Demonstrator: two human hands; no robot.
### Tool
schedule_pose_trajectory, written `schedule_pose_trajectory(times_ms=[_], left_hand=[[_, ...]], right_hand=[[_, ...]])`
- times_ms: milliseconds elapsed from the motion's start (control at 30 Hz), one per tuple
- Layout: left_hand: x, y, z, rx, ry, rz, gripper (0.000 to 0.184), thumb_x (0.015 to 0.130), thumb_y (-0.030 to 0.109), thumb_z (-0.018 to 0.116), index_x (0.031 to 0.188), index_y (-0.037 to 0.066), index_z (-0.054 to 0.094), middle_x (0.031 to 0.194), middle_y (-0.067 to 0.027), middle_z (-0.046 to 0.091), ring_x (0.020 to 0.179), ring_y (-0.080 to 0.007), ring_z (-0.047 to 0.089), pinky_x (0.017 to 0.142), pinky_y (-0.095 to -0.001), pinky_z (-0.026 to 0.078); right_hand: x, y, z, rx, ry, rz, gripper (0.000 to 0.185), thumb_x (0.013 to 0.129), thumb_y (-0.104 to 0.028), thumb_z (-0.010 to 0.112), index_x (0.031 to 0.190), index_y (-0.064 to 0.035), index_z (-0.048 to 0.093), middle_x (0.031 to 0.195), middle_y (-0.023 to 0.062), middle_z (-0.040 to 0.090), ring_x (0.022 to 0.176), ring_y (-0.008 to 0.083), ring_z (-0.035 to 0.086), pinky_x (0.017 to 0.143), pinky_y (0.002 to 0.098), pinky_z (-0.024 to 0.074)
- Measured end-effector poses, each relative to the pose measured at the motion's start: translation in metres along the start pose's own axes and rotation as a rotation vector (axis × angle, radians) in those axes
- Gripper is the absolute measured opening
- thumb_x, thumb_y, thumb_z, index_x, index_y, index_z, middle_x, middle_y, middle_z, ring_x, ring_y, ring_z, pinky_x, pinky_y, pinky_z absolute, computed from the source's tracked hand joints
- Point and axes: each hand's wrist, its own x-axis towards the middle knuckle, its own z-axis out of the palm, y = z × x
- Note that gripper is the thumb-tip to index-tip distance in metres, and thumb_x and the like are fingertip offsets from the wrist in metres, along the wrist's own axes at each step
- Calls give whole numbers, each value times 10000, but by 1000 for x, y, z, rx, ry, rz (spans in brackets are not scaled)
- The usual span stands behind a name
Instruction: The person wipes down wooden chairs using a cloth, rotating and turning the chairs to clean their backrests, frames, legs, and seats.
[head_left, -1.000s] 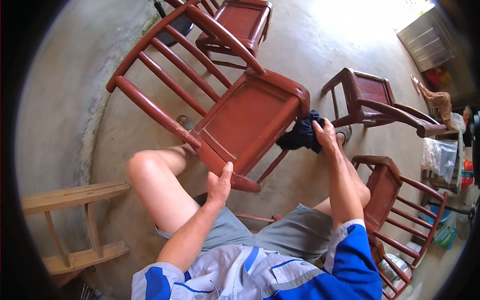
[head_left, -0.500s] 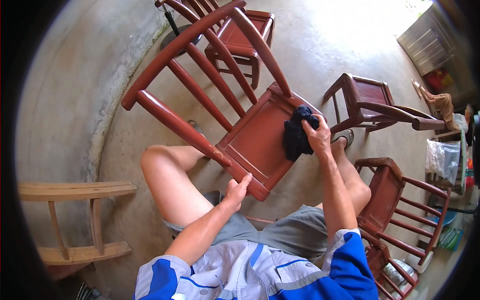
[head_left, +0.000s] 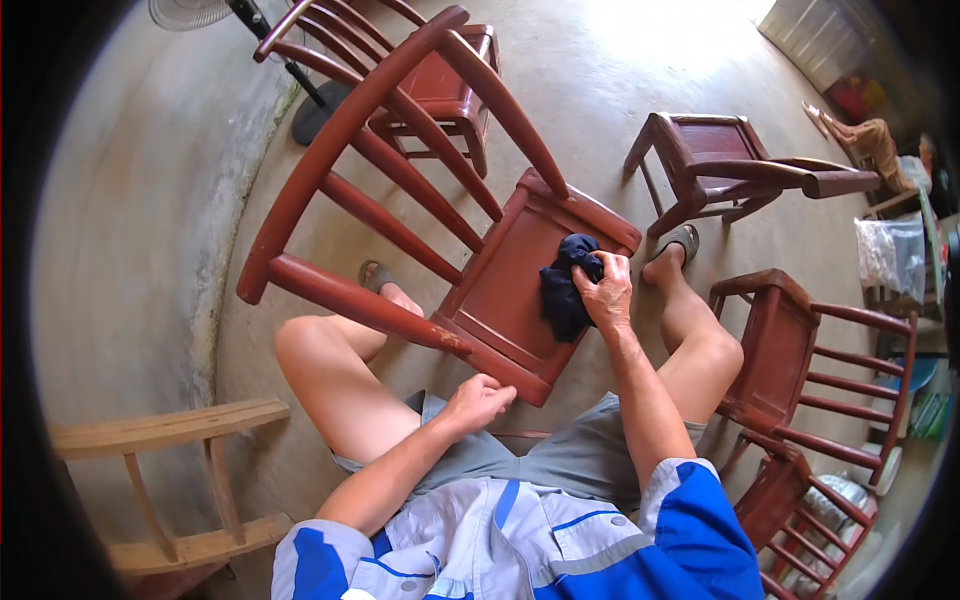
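A red-brown wooden chair (head_left: 500, 290) with a slatted back stands tilted between my knees, its backrest towards the upper left. My right hand (head_left: 608, 292) is closed on a bunched dark cloth (head_left: 568, 300), which lies against the right part of the seat panel. At the near edge of the seat, by the front corner, my left hand (head_left: 478, 405) is closed on the frame, with some of its fingers hidden. Worn, paler patches show on the chair's lower back post, close to the seat.
Other red-brown chairs stand around: one behind (head_left: 440, 85), one at the upper right (head_left: 715, 145), one at the right (head_left: 765, 350). A pale wooden frame (head_left: 170, 430) is at the left. A fan (head_left: 190, 12) stands by the wall; another person's legs (head_left: 870, 145) show far right.
The cloth in my right hand has slid leftward and nearer across the seat. My left hand has shifted slightly along the near edge. The view has turned a little.
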Motion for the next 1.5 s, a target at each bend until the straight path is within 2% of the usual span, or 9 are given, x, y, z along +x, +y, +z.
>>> schedule_pose_trajectory(times_ms=[100,267,433,600,800,1000,1233,1333,1500], left_hand=[[-52,62,-58,-65,-63,416,252,962,116,708,1182,21,629,1043,-53,691,916,-100,644,829,-269,538],[-103,230,-137,500,567,1246,258,953,7,661,1207,35,626,1109,-78,678,999,-149,637,885,-311,517],[-36,308,-216,1060,1129,1085,532,930,316,736,1327,-8,591,1240,-223,656,1112,-356,655,993,-430,494],[0,337,-240,943,733,490,536,846,403,816,1190,12,688,981,-141,745,923,-251,721,839,-380,559],[-32,325,-235,793,721,629,388,906,338,797,1058,-9,716,825,-27,700,748,-92,612,684,-300,506],[-97,318,-221,571,740,803,326,927,264,800,1091,13,672,840,3,668,755,-62,561,667,-272,478],[-107,233,-269,380,822,864,248,931,173,783,1102,73,634,869,56,579,756,-37,517,670,-209,436],[-113,205,-298,310,788,830,177,989,200,696,1107,86,632,897,40,597,771,-58,545,687,-226,448],[-125,242,-312,46,767,837,467,974,524,692,1105,79,641,901,39,573,843,-76,518,796,-265,424]], right_hand=[[1,-15,17,-47,92,77,430,786,-268,820,1129,-62,662,1163,186,541,1073,385,606,938,470,530],[7,8,8,-110,152,175,458,786,-300,814,1124,-38,650,1187,194,525,1138,382,563,1019,463,484],[10,0,-8,77,4,617,723,793,-378,822,1269,84,534,1252,307,591,1181,419,598,1034,473,486],[3,12,-6,653,-213,823,614,769,-365,825,1223,30,708,1119,170,744,1002,244,715,873,358,559],[-7,22,19,570,31,754,322,817,-173,769,1054,43,738,939,85,734,796,176,697,713,330,571],[-11,-10,-14,480,159,557,485,729,-293,826,1034,69,719,981,195,756,938,295,734,867,409,566],[-25,-30,-17,502,172,377,550,697,-272,871,1055,34,586,1022,175,613,948,322,644,875,442,534],[-42,-43,-21,422,61,305,585,701,-226,841,1119,37,529,1057,198,544,989,374,594,905,469,505],[-51,-79,-36,361,-215,238,594,718,-204,817,1170,39,518,1057,241,607,1009,424,631,904,481,520]])
